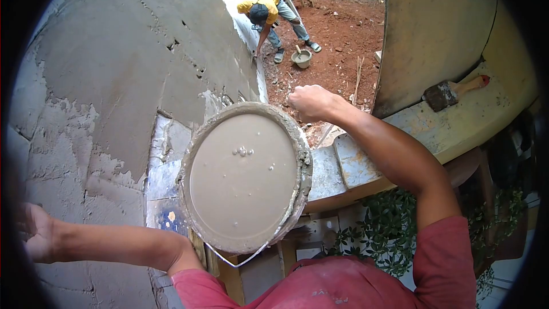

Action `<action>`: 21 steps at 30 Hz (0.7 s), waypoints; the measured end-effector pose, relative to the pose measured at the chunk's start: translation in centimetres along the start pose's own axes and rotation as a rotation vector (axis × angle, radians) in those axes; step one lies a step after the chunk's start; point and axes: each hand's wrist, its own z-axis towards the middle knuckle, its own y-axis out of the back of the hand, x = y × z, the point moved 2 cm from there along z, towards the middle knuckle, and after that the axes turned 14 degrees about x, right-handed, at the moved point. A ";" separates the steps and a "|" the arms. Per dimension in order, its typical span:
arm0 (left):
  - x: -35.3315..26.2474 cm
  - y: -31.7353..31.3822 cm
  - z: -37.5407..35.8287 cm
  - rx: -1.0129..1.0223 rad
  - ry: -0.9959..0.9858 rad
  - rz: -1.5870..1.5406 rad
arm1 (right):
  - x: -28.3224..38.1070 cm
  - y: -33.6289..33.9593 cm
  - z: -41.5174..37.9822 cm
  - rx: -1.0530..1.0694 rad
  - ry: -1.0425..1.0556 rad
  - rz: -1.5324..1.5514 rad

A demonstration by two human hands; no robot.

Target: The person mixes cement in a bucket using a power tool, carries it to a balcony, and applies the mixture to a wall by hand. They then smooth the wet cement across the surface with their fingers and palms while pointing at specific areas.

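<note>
A bucket [246, 177] full of wet grey cement slurry stands in front of my chest, its rim crusted and its wire handle hanging on my side. Beyond the rim, at its upper right, my right hand [313, 103] is closed into a fist, apart from the bucket. Whatever it may hold is hidden by the fingers. At the far left, my left hand [39, 233] is near the plastered wall [137, 51]; the dark lens edge hides most of its fingers. Fresh grey plaster covers the upper wall, with pits and small gaps in it.
A paintbrush [452, 92] lies on the yellow ledge [423, 129] at the right. Below, a person in a yellow shirt [266, 3] bends beside the wall, near a bowl with a tool [301, 58] on red soil. Leafy plants [389, 223] grow under the ledge.
</note>
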 end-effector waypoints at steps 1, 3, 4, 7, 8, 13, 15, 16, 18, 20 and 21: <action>0.2 -1.3 -1.1 -0.062 -0.013 0.029 | 0.1 0.1 -0.2 0.013 -0.007 0.010; 0.5 -2.4 -2.1 -0.120 -0.026 0.056 | 0.1 0.3 -0.1 0.041 -0.019 0.023; 0.6 -2.6 -2.2 -0.091 -0.032 0.046 | 0.1 0.3 -0.2 0.037 -0.018 0.026; 0.7 -1.3 -1.6 -0.026 -0.022 0.032 | 0.3 0.5 -0.5 0.026 -0.004 0.021; 0.6 -0.4 -1.2 0.002 -0.010 0.028 | 0.4 0.6 -0.6 0.030 -0.013 0.022; 0.8 -1.2 -2.1 -0.024 -0.025 0.017 | 0.6 0.8 -0.6 0.031 -0.010 0.012; 0.7 -1.3 -2.3 -0.036 -0.032 0.013 | 0.4 0.6 -0.5 0.047 -0.024 0.022; 0.7 -1.3 -2.4 -0.016 -0.030 -0.003 | 0.5 0.6 -0.5 0.046 -0.022 0.022; 0.7 -1.3 -2.5 0.005 -0.028 -0.018 | 0.5 0.7 -0.6 0.028 -0.014 0.017; 0.8 -1.5 -2.6 0.028 -0.036 -0.036 | 0.0 0.1 -0.2 -0.008 0.013 0.005; 0.8 -1.2 -2.4 0.029 -0.036 -0.036 | 0.0 0.1 -0.2 -0.042 0.041 -0.006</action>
